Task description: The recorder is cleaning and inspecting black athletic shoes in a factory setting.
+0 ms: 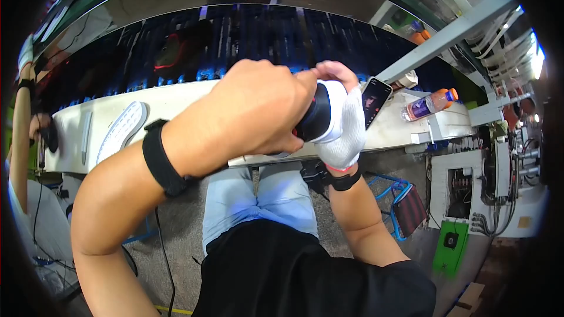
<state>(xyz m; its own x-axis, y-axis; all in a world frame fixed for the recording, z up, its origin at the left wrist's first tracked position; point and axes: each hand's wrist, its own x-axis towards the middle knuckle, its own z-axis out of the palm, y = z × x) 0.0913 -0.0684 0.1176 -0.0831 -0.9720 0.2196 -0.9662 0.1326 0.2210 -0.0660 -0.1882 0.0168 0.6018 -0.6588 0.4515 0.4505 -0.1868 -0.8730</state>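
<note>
White-and-black shoe [322, 118], held up at chest height between both hands, above the lap and just short of the white bench [176, 103].

- Left hand [255, 114]: bare, black wristband; fingers curled tight around the shoe's near side, covering most of it.
- Right hand [343, 129]: in a white fabric glove, fingers pinching the shoe's top edge, palm cupped behind it.
- Handling, as a guess: light, soft upper that gives under the fingers, stiffer sole; not fragile, not slippery. Best held by the sole or heel, so the upper is not crushed.
- Bench beyond: a white shoe sole [122, 130] lying tread-up to the left; a dark phone [374, 101] propped just right of the gloved hand; a plastic bottle [427, 105] with an orange cap on its side, farther right.
- Far left edge: another person's arm [22, 135] at the bench.
- Hidden: the shoe's toe, heel and sole, behind the hands; which way it points cannot be told. Dark conveyor behind is blurred.
</note>
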